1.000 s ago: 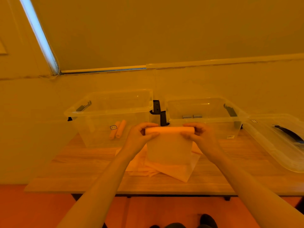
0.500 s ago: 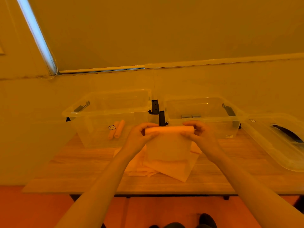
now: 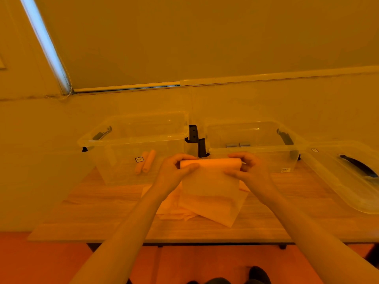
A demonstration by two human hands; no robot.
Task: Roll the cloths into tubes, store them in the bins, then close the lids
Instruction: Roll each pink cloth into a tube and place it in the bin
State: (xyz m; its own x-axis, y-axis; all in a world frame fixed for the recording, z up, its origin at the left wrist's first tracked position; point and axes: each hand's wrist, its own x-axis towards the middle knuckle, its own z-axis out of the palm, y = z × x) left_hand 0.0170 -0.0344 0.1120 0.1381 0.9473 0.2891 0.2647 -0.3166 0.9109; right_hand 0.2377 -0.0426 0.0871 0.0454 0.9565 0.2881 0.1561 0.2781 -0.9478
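A pale orange cloth (image 3: pixel 210 181) is held up above the table, its top edge wound into a tube and the rest hanging flat. My left hand (image 3: pixel 176 169) pinches the tube's left end; my right hand (image 3: pixel 249 168) pinches the right end. More flat cloths (image 3: pixel 213 210) lie in a pile on the table under it. Behind stand two clear open bins: the left bin (image 3: pixel 106 140) holds two orange rolled tubes (image 3: pixel 145 161), and the right bin (image 3: pixel 295 147) holds grey rolls (image 3: pixel 238 144).
A clear lid (image 3: pixel 348 181) with a dark handle lies at the right end of the wooden table (image 3: pixel 98 212), partly past the frame edge. Black latches hang between the bins. A wall rises right behind them. The table's front edge runs below my forearms.
The rolled top of the cloth has grown slightly thicker and the hanging part a little shorter. Both hands stay at the tube's ends.
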